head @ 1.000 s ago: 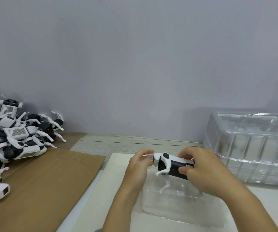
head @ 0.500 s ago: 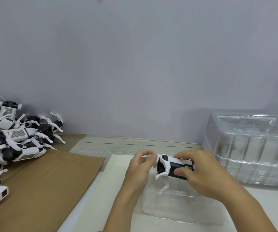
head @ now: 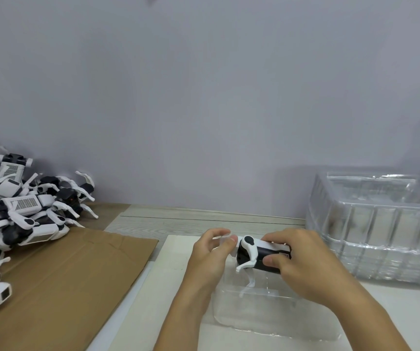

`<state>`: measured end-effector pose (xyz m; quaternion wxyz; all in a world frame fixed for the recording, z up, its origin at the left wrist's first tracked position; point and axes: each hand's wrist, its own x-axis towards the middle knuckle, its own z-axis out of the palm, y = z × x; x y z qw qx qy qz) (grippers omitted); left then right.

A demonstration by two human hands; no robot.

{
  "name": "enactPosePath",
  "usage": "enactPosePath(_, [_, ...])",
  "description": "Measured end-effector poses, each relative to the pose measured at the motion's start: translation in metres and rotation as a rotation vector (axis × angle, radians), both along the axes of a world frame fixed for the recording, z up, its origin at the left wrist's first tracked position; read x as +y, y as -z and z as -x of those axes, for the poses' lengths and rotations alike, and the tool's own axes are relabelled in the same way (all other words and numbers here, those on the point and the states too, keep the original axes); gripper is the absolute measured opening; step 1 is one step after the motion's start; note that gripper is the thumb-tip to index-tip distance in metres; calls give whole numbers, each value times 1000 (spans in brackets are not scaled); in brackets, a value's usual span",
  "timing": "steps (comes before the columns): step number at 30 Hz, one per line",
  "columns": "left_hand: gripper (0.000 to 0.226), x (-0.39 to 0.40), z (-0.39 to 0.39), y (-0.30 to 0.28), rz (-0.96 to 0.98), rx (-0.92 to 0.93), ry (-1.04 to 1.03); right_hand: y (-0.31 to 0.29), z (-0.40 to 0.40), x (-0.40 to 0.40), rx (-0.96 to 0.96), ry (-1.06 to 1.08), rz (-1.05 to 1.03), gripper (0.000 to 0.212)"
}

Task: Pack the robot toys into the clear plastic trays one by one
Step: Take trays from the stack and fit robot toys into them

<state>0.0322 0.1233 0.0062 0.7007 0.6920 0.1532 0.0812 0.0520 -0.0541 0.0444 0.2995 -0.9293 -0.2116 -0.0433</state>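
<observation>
A bare grey wall stands behind the pale wooden table, where a white board lies beside a sheet of brown cardboard. I hold one robot toy just above the clear tray that sits on the board in front of me. My right hand grips its black body, thumb on the near side and fingers curled over the top. My left hand has its fingers curled at the toy's head end; the head itself is hidden behind them, so I judge that they pinch it, though I cannot see the contact. The toy's white legs hang down toward the tray's hollow.

The rest of the toys lie heaped on the cardboard to my left, and a stack of spare trays stands to my right.

The risk I see is in the legs: if they are splayed when I press down, they may catch on the tray's moulded edges and the thin plastic could buckle or slide on the smooth board. Forcing it could also strain a leg joint.
</observation>
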Motion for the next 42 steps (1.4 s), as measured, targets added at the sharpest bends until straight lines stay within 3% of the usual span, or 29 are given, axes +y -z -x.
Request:
enactPosePath(5, [19,0,-2,4,17,26,-37,3,-2,1,-13,22,37,3])
enactPosePath(8, [28,-2,0,4,-17,21,-50,6,-1,2,-21,56,63,16])
enactPosePath(17, [18,-1,2,-2,24,39,-31,4,-2,0,17,20,-17,5])
enactPosePath(23, [37,-3,2,-3,-90,45,-21,8,0,5,-18,76,61,16])
enactPosePath(31, [31,-3,5,-8,-58,56,-18,5,0,5,-14,77,74,15])
enactPosePath(36, [41,-5,4,-12,-151,106,-16,8,-1,6,3,71,120,28])
enactPosePath(42, [30,-5,7,-18,-213,70,-18,8,-2,4,20,65,81,31])
